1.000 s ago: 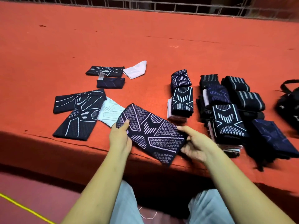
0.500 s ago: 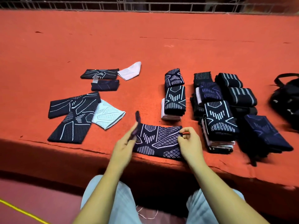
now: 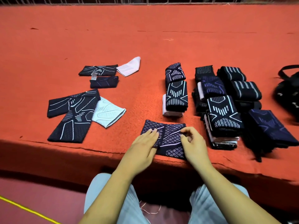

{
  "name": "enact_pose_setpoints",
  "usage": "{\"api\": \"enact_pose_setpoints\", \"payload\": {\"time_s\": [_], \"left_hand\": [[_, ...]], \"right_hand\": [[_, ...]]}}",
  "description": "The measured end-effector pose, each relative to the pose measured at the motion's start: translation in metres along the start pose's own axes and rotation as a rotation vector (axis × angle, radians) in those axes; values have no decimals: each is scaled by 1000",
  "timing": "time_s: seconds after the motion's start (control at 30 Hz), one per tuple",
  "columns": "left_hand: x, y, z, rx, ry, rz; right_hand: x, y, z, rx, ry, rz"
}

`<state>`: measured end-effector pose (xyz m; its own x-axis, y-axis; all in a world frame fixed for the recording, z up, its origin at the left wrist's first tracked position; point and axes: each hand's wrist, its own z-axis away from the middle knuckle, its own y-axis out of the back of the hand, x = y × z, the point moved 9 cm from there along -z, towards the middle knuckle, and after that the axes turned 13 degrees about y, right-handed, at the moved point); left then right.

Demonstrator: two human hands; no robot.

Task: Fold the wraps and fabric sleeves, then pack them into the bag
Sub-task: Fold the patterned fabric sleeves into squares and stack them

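Orange felt is stretched over the table (image 3: 145, 38), which is backed by a wire fence (image 3: 145, 0) along its far edge. In the head view, the diamond-patterned sleeve (image 3: 171, 143) is seen lying at the near edge of the table, doubled over on itself. A second ago it was held spread and tilted between both hands, and half a second ago it had been laid flat with its left end lifted. That end has now been brought across. The left hand (image 3: 142, 149) is laid on the fold with straight fingers pressed flat; the right hand (image 3: 194, 144) is curled, its fingertips pinched on the top layer near the sleeve's right edge. The fold is judged all but finished, so the piece may soon be added to the folded stacks (image 3: 223, 117) just to its right. Unfolded dark sleeves (image 3: 71, 115) and a pale sleeve (image 3: 108, 113) are left well apart on the left, and the black bag (image 3: 288, 94) at the far right — only partly in frame — is judged not yet packed.
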<state>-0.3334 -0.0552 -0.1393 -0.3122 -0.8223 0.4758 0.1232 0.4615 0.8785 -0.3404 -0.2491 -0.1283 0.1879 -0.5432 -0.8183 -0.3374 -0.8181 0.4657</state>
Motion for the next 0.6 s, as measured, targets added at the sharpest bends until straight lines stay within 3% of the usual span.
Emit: {"api": "enact_pose_setpoints", "payload": {"time_s": [0.2, 0.3, 0.4, 0.5, 0.6], "left_hand": [[10, -6, -3, -14, 14, -124], [3, 3, -11, -94, 127, 153], [-7, 23, -20, 17, 154, 243], [-7, 23, -22, 48, 107, 191], [-9, 25, -23, 54, 124, 345]], "right_hand": [[0, 0, 2, 21, -2, -31], [0, 1, 0, 20, -5, 6], [-12, 1, 1, 5, 40, 140], [-42, -2, 8, 10, 217, 507], [-79, -37, 21, -193, 511, 435]]}}
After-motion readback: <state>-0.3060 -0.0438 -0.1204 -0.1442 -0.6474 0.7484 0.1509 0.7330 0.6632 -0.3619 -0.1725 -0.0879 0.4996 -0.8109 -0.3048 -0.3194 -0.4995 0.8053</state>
